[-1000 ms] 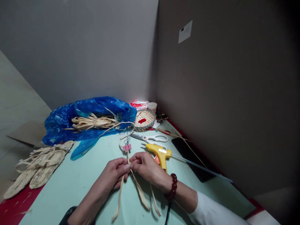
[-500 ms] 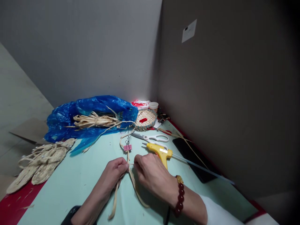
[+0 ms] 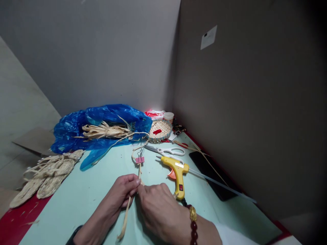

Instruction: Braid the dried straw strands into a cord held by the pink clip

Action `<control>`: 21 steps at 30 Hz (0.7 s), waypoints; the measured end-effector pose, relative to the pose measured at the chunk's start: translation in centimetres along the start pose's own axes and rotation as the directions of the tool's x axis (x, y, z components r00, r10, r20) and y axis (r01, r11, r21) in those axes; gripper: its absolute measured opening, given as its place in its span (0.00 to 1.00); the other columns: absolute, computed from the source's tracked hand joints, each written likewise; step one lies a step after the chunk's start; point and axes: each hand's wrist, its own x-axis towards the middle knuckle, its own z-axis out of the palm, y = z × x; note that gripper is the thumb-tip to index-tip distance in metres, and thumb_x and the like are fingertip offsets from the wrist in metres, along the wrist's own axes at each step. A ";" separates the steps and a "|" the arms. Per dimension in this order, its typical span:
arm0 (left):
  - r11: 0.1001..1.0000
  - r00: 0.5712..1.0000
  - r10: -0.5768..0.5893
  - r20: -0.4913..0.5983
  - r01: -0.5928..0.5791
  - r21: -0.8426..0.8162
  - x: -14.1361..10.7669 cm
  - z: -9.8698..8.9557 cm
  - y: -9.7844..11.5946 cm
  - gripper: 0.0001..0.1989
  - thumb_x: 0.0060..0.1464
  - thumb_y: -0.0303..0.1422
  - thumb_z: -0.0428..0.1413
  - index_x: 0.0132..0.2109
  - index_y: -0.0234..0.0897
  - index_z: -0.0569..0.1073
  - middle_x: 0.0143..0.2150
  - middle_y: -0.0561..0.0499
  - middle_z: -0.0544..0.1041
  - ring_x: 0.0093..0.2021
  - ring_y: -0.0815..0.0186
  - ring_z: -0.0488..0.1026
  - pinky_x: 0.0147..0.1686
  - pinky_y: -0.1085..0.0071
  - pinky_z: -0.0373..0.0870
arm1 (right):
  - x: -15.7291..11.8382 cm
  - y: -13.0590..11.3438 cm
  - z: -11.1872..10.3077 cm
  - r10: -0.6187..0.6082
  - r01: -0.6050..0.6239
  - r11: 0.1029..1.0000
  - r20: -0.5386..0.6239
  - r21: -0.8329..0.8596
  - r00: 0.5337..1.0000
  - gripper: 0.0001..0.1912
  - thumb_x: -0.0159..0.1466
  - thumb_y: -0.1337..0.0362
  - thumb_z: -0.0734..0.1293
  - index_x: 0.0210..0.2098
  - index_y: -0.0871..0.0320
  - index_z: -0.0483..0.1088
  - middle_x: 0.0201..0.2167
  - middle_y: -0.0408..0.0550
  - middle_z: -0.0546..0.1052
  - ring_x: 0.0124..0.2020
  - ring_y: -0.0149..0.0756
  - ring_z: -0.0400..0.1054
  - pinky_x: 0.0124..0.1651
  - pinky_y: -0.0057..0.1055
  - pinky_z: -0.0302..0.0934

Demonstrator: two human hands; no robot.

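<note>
A pink binder clip holds a twisted raffia cord that runs down toward me over the pale green table covering. Just below the clip my left hand pinches the cord between thumb and fingers. A loose raffia strand hangs out under that hand toward the near side. My right hand is right beside it, fingers curled closed at the cord against the left fingertips. The back of the right hand hides its fingertips and the other strand they grip.
A yellow glue gun lies right of my hands, with white-handled scissors behind it and a black phone-like slab to the right. Behind are a blue plastic bag, a raffia bundle and a woven basket. Woven sandals lie left.
My right hand has moved down and in toward the left hand, uncovering the glue gun's handle and covering the right-hand strand. My left hand keeps its pinch on the cord.
</note>
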 end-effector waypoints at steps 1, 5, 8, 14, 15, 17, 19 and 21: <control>1.000 1.000 0.002 -0.006 -0.002 0.004 0.0 0.0 0.0 0.16 0.45 0.43 0.60 0.26 0.35 0.66 0.14 0.65 0.55 0.13 0.80 0.43 0.14 0.78 0.36 | 0.1 0.2 -0.5 0.041 -0.037 0.997 -0.066 0.060 0.997 0.10 0.59 0.68 0.60 0.40 0.61 0.67 0.29 0.50 0.74 0.27 0.41 0.65 0.29 0.35 0.53; 1.000 1.000 0.017 -0.026 -0.016 0.017 -0.1 0.1 0.2 0.16 0.43 0.41 0.61 0.24 0.36 0.64 0.14 0.64 0.57 0.13 0.80 0.45 0.14 0.78 0.38 | 0.6 1.0 -2.6 0.242 -0.110 0.927 -0.347 0.359 0.906 0.09 0.59 0.68 0.60 0.37 0.58 0.68 0.33 0.48 0.74 0.37 0.38 0.66 0.41 0.31 0.55; 1.000 0.999 0.013 -0.035 -0.012 0.028 -0.2 0.2 0.4 0.16 0.43 0.41 0.61 0.23 0.36 0.63 0.15 0.64 0.57 0.13 0.80 0.45 0.14 0.78 0.38 | 1.3 1.4 -3.4 0.358 -0.183 0.823 -0.242 0.538 0.902 0.08 0.58 0.71 0.59 0.27 0.58 0.67 0.23 0.41 0.70 0.26 0.30 0.61 0.32 0.26 0.52; 0.999 0.999 0.004 -0.041 -0.002 0.047 -0.1 0.1 0.1 0.14 0.44 0.40 0.59 0.25 0.37 0.64 0.15 0.65 0.56 0.13 0.80 0.44 0.14 0.78 0.38 | 1.9 1.2 -2.2 0.424 -0.298 0.767 -0.101 0.569 0.900 0.10 0.56 0.71 0.59 0.19 0.59 0.64 0.14 0.38 0.61 0.19 0.26 0.51 0.25 0.25 0.43; 0.999 0.999 0.005 -0.046 -0.003 0.050 0.0 0.1 0.1 0.14 0.44 0.40 0.59 0.25 0.37 0.64 0.15 0.65 0.56 0.14 0.80 0.44 0.14 0.78 0.38 | 1.8 1.1 -1.9 0.410 -0.289 0.775 -0.099 0.562 0.907 0.10 0.56 0.70 0.59 0.18 0.59 0.64 0.14 0.38 0.62 0.19 0.26 0.50 0.24 0.25 0.42; 0.999 0.999 0.007 -0.045 -0.004 0.054 0.0 0.1 0.0 0.14 0.43 0.39 0.60 0.24 0.37 0.63 0.15 0.64 0.56 0.14 0.79 0.45 0.15 0.78 0.39 | 1.5 0.8 -1.4 0.358 -0.249 0.799 -0.099 0.547 0.929 0.10 0.56 0.69 0.59 0.19 0.60 0.65 0.15 0.40 0.65 0.19 0.26 0.50 0.24 0.26 0.42; 0.999 0.999 -0.002 -0.045 0.003 0.043 0.0 0.1 -0.1 0.15 0.42 0.39 0.61 0.24 0.36 0.63 0.16 0.63 0.57 0.15 0.79 0.48 0.16 0.79 0.41 | 1.3 0.3 -1.2 0.300 -0.213 0.826 -0.087 0.522 0.950 0.10 0.57 0.69 0.59 0.22 0.60 0.69 0.18 0.43 0.71 0.18 0.26 0.52 0.24 0.26 0.43; 1.000 0.998 -0.006 -0.056 0.007 0.010 0.1 0.1 -0.3 0.15 0.41 0.38 0.62 0.24 0.36 0.64 0.17 0.62 0.59 0.17 0.78 0.51 0.18 0.79 0.45 | 1.0 -0.1 -1.2 0.266 -0.216 0.858 -0.043 0.467 0.963 0.12 0.57 0.68 0.58 0.26 0.59 0.73 0.22 0.47 0.76 0.19 0.28 0.56 0.25 0.28 0.45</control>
